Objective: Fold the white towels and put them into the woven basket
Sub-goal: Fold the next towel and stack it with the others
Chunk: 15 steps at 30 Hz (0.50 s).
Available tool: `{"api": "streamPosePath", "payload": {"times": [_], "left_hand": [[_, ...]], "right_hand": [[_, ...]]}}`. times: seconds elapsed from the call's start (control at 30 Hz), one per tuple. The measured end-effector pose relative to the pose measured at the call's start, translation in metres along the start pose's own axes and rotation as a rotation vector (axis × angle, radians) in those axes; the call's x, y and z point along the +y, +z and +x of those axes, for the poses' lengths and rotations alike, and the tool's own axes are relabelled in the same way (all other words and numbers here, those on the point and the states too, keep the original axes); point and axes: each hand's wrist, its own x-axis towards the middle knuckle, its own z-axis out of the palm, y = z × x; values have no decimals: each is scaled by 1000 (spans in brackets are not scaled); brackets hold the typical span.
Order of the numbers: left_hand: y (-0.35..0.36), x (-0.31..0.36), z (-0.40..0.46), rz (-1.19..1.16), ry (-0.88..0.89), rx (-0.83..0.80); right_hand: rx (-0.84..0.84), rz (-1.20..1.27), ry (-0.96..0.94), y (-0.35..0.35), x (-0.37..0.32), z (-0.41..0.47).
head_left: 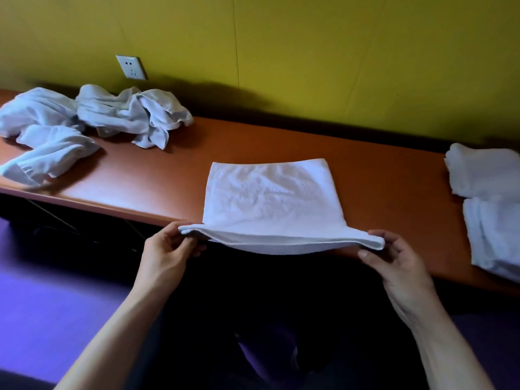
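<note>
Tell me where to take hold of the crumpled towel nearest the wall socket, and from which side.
Take the crumpled towel by the loose flap hanging toward the table's front edge at its right end, coming from above and the front. The rest is a bunched mound with no clear edge, and the wall lies close behind. Both the left hand and right hand currently pinch the folded towel.

Left hand [166, 249] and right hand [394, 257] pinch the folded towel's [270, 198] corners at the tabletop's [380, 175] near edge
</note>
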Motion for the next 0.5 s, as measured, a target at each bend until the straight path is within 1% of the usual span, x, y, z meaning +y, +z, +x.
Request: {"api": "streamPosePath", "payload": {"times": [0.07,0.17,0.2,0.27,0.37,0.43,0.5], "left_hand": [[-1,1,6,109,67,40],[-1,3,21,354,180,110],[0,5,29,376,196,125],[6,3,48,296,164,104],[18,-3,83,81,62,70],[27,-8,106,95,49,105],[37,-10,129,181,70,165]], "right_hand": [[113,-192,-82,-2,9,8],[232,-394,-178,-4,17,30],[243,-443,-203,-3,17,40],[258,-475,-226,3,13,66],[273,-449,-259,24,7,108],[311,-457,-282,35,7,136],[337,-488,-312,45,9,162]]}}
